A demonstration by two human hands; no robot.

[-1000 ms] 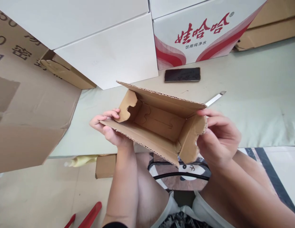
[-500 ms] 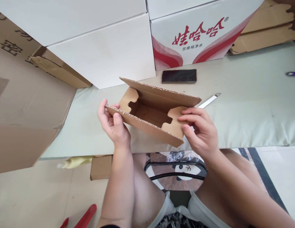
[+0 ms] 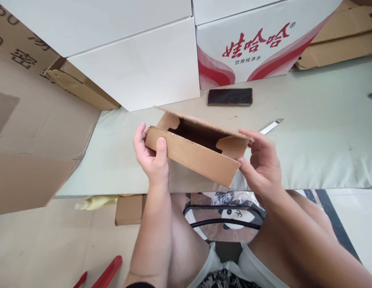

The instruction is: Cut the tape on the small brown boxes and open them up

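Observation:
A small brown cardboard box [image 3: 195, 154] is held tilted over the covered table, its inner end flaps folded inward and a dark gap between them. My left hand [image 3: 154, 156] grips the left end, thumb on the near side and fingers behind. At the right end, my right hand [image 3: 262, 160] holds the box, with its thumb at the near corner and fingers at the far flap [image 3: 204, 122]. A white-handled cutter [image 3: 270, 127] lies just beyond my right hand. Behind the box rests a black phone [image 3: 230, 97].
White boxes [image 3: 138, 68] with a red-printed carton [image 3: 252, 56] stand at the back. A large brown carton [image 3: 45, 132] fills the left, and flattened cardboard [image 3: 339, 52] lies back right. Below the table edge are a small carton [image 3: 129, 210] and a black metal frame [image 3: 225, 208].
Both long flaps of the box have swung inward, narrowing its opening. My right fingers have moved from the end flap toward the far flap. The view has shifted slightly.

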